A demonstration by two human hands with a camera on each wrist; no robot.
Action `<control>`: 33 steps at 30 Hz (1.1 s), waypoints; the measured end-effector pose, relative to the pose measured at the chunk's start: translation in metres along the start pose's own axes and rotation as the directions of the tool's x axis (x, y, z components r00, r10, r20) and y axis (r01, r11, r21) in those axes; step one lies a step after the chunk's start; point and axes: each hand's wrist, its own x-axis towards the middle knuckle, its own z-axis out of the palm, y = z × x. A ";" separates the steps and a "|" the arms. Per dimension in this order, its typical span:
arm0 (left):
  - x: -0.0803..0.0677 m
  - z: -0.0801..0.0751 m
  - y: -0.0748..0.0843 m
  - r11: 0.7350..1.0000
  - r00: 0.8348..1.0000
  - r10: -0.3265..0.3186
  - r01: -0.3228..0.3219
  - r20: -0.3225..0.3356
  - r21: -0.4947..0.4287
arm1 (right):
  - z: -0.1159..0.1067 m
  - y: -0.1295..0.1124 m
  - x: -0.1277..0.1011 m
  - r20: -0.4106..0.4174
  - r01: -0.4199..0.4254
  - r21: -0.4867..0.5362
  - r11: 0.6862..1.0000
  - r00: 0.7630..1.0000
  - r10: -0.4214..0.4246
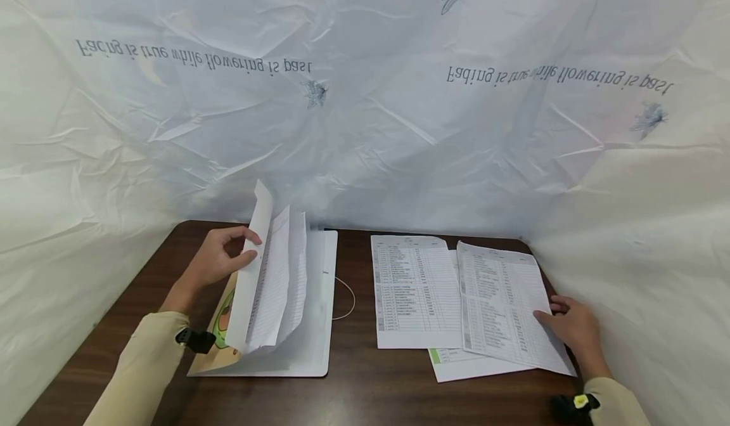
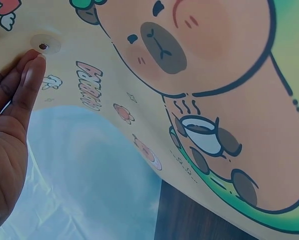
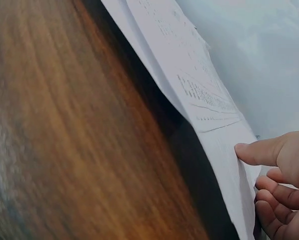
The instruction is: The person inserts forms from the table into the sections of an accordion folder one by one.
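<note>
While the table carries everything, white sheeting walls it in on the far side and both flanks. Largest on it is the folder at near left, lying open with its cartoon cover on the left side. The left hand pinches a sheaf of pages upright over the folder, thumb in front and fingers behind; a firm grip near the top edge would keep the leaves from flopping. At right lie three printed sheets, overlapping. The right hand pinches the near right edge of the top sheet, thumb on top. Lifting that one alone, slowly, should keep the others square. A thin cord loops beside the folder.
</note>
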 end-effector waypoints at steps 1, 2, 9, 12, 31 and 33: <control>0.000 0.000 0.000 1.000 1.000 0.001 -0.001 -0.001 0.000 | 0.000 0.000 0.000 0.001 -0.001 0.005 1.000 1.000 0.001; 0.000 0.000 -0.001 1.000 1.000 0.001 -0.001 -0.003 0.000 | 0.001 0.000 0.000 0.002 -0.001 0.011 1.000 1.000 0.001; -0.001 0.000 -0.001 1.000 1.000 -0.003 0.003 -0.001 0.003 | 0.000 0.000 0.000 0.009 0.009 0.023 1.000 1.000 -0.009; -0.002 0.000 -0.001 1.000 1.000 -0.007 0.007 0.000 0.011 | 0.000 0.000 0.000 0.014 0.005 0.036 0.999 1.000 -0.006; -0.002 0.000 -0.002 1.000 1.000 -0.004 0.004 0.002 0.010 | -0.005 0.001 0.002 0.031 0.030 -0.009 1.000 0.999 -0.030; -0.002 0.000 -0.002 1.000 1.000 -0.002 0.002 0.004 0.004 | -0.005 0.001 0.001 0.038 0.013 -0.006 1.000 0.999 -0.013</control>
